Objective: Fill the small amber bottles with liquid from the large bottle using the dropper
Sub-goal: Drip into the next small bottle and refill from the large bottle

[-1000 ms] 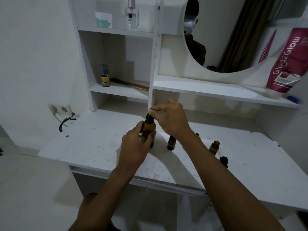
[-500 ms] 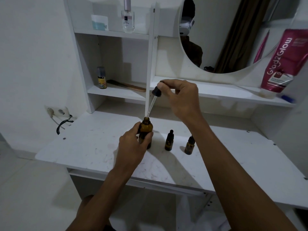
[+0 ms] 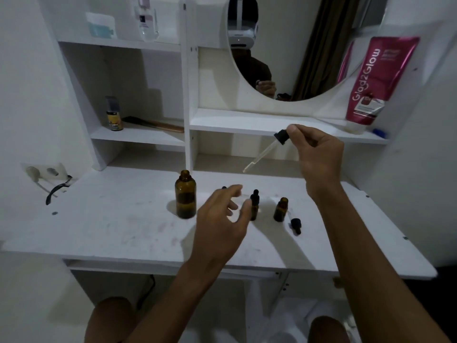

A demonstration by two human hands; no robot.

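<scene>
The large amber bottle (image 3: 185,194) stands uncapped on the white desk (image 3: 123,219). My right hand (image 3: 319,154) pinches the black bulb of the glass dropper (image 3: 265,151), held in the air above the desk, tip slanting down to the left. My left hand (image 3: 222,219) hovers open between the large bottle and a capped small amber bottle (image 3: 254,205), thumb close to it. A second small amber bottle (image 3: 281,209) stands uncapped further right, its black dropper cap (image 3: 295,225) lying beside it. Another dark cap tip (image 3: 224,188) peeks out behind my left fingers.
White shelves rise behind the desk, holding a small spray can (image 3: 113,113), a wooden-handled tool (image 3: 158,125) and a pink tube (image 3: 373,80). A round mirror (image 3: 296,45) hangs above. A wall socket with a black cable (image 3: 55,191) is at the left.
My right hand drew the dropper out of the large bottle and carried it up and right. My left hand let go of the large bottle and moved right toward the small bottles.
</scene>
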